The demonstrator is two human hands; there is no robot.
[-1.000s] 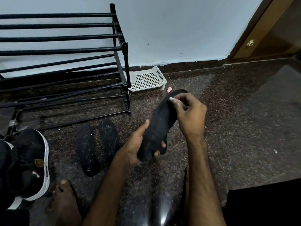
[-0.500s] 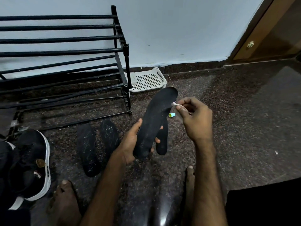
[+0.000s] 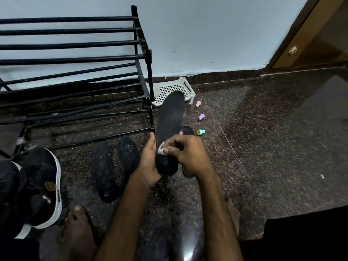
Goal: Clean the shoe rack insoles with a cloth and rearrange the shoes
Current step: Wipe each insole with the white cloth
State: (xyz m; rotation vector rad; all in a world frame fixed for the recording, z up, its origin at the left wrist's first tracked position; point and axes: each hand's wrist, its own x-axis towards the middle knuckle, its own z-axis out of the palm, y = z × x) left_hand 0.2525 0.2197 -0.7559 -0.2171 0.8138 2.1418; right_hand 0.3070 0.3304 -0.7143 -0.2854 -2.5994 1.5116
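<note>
Mid-clean, by the look of it: wiping a black insole near its heel with a white cloth pinched in the right grip, left grip curled round its edge, two more insoles lying left of the grips, shoe not yet on the rack.

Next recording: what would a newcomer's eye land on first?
The black insole at centre, gripped by the left hand while the right hand pinches a white cloth against it. Behind it to the left stands the black shoe rack, with two more insoles on the floor before it.
</note>
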